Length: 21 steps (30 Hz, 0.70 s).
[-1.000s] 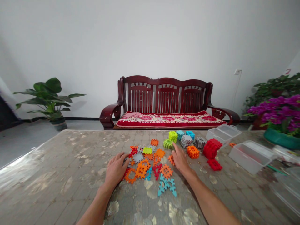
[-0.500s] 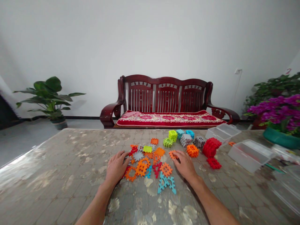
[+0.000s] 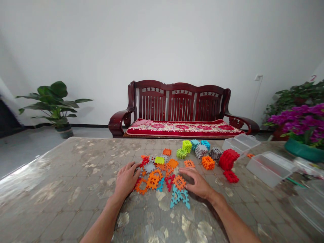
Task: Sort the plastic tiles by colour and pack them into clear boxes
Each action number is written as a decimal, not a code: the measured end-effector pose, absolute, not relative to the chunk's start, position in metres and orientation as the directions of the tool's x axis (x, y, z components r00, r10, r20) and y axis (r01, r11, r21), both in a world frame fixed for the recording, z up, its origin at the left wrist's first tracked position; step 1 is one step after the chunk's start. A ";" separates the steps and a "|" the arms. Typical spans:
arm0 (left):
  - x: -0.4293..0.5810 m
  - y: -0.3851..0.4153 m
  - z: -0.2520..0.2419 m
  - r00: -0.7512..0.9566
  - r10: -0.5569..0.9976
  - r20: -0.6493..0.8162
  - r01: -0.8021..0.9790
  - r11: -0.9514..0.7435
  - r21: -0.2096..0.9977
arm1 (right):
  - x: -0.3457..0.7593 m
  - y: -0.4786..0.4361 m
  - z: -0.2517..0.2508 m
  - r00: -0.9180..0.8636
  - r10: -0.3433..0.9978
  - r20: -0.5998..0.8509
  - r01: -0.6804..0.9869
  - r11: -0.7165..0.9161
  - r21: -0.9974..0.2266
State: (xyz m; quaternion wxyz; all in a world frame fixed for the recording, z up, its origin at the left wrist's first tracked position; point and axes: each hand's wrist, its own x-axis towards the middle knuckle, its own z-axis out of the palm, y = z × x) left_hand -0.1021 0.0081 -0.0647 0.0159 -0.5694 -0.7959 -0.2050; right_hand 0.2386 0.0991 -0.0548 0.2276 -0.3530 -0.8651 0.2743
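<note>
My left hand (image 3: 127, 178) lies at the left edge of a loose pile of toothed plastic building tiles, its fingers stretched out and slightly bent. Close to its thumb are an orange tile with a round opening (image 3: 141, 186) and a grey tile (image 3: 149, 167). At the pile's right side, my right hand (image 3: 198, 182) has thumb and fingers apart beside an orange square window tile (image 3: 179, 182). Whether they touch it I cannot tell. Just below that tile lies a turquoise piece (image 3: 179, 197); a dark red piece (image 3: 169, 182) is to its left. Another orange window tile (image 3: 189, 163) lies beyond my right hand.
Tiles stacked by colour stand behind on the right: lime (image 3: 186, 146), grey (image 3: 201, 151), orange (image 3: 208, 162) and red (image 3: 228, 159). Clear plastic boxes (image 3: 269, 167) and a purple flower pot (image 3: 303, 150) are farther right. A wooden bench (image 3: 180, 104) stands beyond the table.
My right hand has left the orange window tile beyond the pile and come nearer to me, to the orange square tile above the turquoise piece. My left hand stays in place.
</note>
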 end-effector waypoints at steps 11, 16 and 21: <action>-0.101 0.007 -0.061 -0.347 0.911 0.225 0.914 0.275 0.298 | 0.236 0.101 -0.049 -0.735 0.628 0.257 0.428 0.723 -0.543; -0.102 0.008 -0.062 -0.349 0.912 0.215 0.913 0.279 0.298 | 0.237 0.100 -0.054 -0.693 0.658 0.297 0.448 0.715 -0.537; -0.103 0.008 -0.063 -0.349 0.913 0.210 0.914 0.283 0.291 | 0.240 0.111 -0.062 -0.474 0.788 0.394 0.559 0.614 -0.557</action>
